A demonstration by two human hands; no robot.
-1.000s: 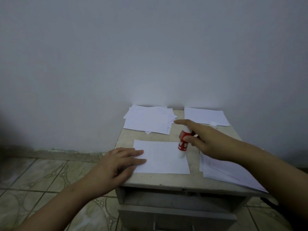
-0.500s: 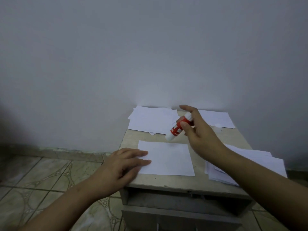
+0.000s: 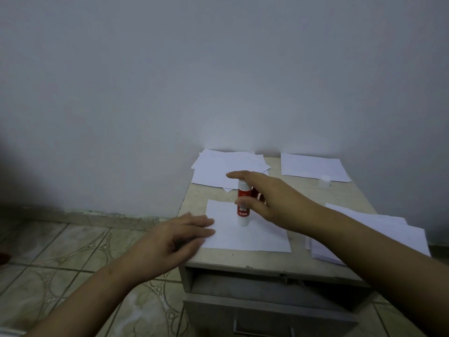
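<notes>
Right hand (image 3: 274,203) grips glue stick (image 3: 243,205) upright, tip down on sheet (image 3: 257,237). Left hand (image 3: 175,239) lies flat on sheet's left edge. Go light, straight strokes, pin sheet firmly.

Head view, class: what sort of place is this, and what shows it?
Probably a plain room at home: a small drawer cabinet serves as desk against a bare wall, on patterned floor tiles, with loose paper sheets and a glue stick.
</notes>
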